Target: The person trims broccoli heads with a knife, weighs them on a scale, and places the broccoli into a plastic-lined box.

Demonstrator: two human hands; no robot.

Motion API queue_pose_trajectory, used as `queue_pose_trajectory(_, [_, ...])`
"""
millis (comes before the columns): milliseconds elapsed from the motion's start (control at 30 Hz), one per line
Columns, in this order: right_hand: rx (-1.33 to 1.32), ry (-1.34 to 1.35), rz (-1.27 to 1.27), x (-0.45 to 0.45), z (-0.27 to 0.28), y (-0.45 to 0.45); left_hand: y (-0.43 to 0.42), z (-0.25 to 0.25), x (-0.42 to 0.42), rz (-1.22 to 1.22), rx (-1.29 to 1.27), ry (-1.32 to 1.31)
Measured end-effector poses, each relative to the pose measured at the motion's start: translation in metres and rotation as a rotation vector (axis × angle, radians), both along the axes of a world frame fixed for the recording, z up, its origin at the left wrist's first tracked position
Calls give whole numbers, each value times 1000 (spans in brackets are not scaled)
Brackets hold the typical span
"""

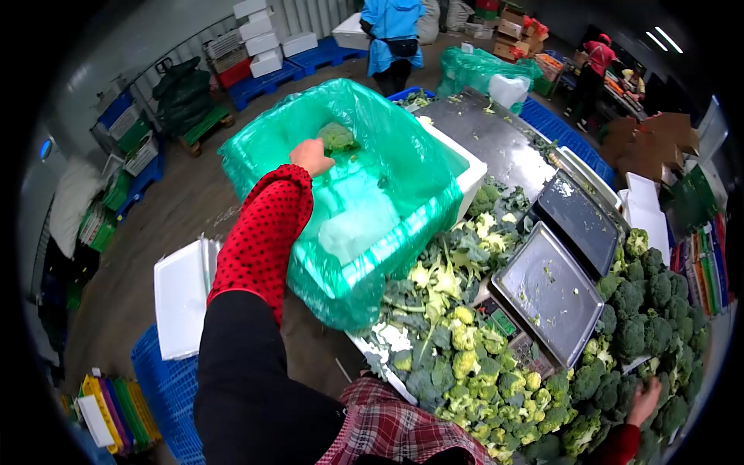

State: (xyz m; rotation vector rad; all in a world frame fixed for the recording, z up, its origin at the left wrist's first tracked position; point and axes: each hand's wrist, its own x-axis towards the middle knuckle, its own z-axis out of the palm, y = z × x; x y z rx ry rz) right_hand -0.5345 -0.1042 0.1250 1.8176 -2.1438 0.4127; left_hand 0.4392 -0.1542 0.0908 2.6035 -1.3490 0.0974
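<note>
My left hand (311, 157), in a red sleeve with black dots, reaches into a white foam box (467, 174) lined with a green plastic bag (256, 147). Its fingers are curled at a broccoli head (337, 138) near the box's far corner; part of the grip is hidden. A whitish, pale lump (356, 229) lies low in the lining. At the lower right my right hand (645, 401) rests on a heap of dark green broccoli (632, 310), fingers stretched out among the heads. Trimmed, yellowish broccoli stems and leaves (465, 349) cover the nearer table.
A scale with a metal tray (549, 293) stands between the heaps, a second dark tray (577, 221) behind it. A steel tabletop (496, 139) extends beyond. Blue pallets (167, 395) and a foam lid (182, 298) lie left. A person in blue (394, 39) stands ahead; others work far right.
</note>
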Motion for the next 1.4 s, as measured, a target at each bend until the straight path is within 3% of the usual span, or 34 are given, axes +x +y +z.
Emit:
queue_pose_trajectory(100, [-53,-10,188,55,-31,47,-45,-26,43,-22,72,-67])
queue_pose_trajectory(167, [84,-123,128,99,-29,86,-76,-49,68,-25,49,-149])
queue_pose_trajectory(233, [113,-67,23,98,-51,118,-104,-67,86,-3,71,-141])
queue_pose_trajectory(300, [280,88,-173,156,-14,140,-123,-84,99,1,73,-135])
queue_pose_trajectory(367, [204,38,-141,136,-32,153,-139,-94,110,7,93,-122])
queue_pose_trajectory(467, [291,-67,-227,141,-34,142,-156,-118,132,-32,91,-119])
queue_pose_trajectory(533, [321,-88,-222,148,-34,123,-154,-103,109,3,137,-114])
queue_pose_trajectory(600, [198,-116,16,136,-58,104,-155,-101,104,22,180,-139])
queue_pose_trajectory(700, [280,-141,-69,171,-53,79,-157,-109,110,15,122,-43])
queue_pose_trajectory(767, [351,-56,-102,213,-25,71,-131,-49,89,7,272,153])
queue_pose_trajectory(833, [452,175,-116,248,-5,67,-113,-32,96,-172,467,224])
queue_pose_trajectory(900, [429,39,-82,240,-24,64,-91,-35,75,-210,585,249])
queue_pose_trajectory(967, [327,-165,118,217,-61,57,-74,-38,40,-203,495,144])
queue_pose_trajectory(1033, [301,-185,163,235,-61,56,-78,-68,30,-260,363,99])
queue_pose_trajectory(1233, [122,-187,335,242,-55,83,-64,-7,-6,-105,468,261])
queue_pose_trajectory(1300, [149,-289,269,229,-53,96,-44,23,-16,-119,412,211])
queue_pose_trajectory(1400, [151,-279,238,226,-48,98,-8,89,-42,-236,211,-95])
